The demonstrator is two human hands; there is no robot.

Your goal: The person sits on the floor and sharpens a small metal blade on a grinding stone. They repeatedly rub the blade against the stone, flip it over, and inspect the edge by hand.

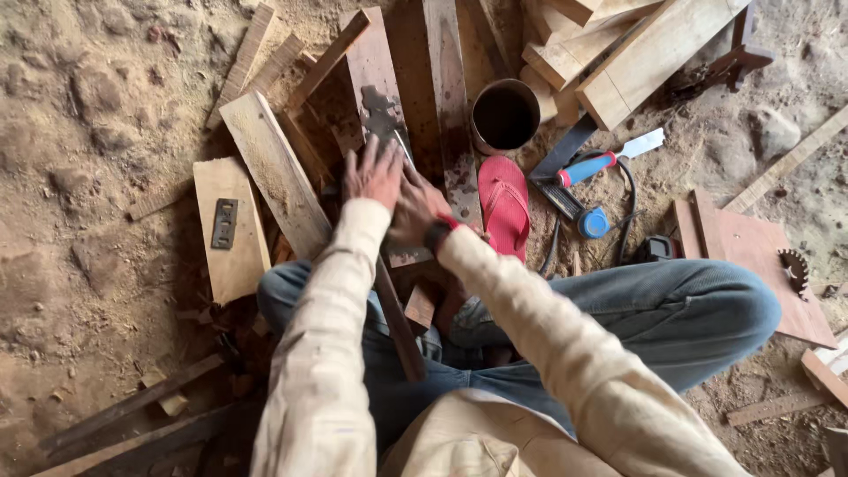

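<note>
My left hand [373,172] lies flat with fingers spread on a dark plank [380,97]. My right hand [415,210] sits just beside it, touching it, but I cannot tell if it grips anything. The plank is long and brown, with a dark stain near my fingers. It runs away from me, with more planks packed close on both sides. A pale board [274,172] leans at its left. A red sandal [503,205] lies at the right, near a dark tin [504,115] and a blue tool [587,168]. My knees box in the near side. Open dirt [97,115] lies far left.
</note>
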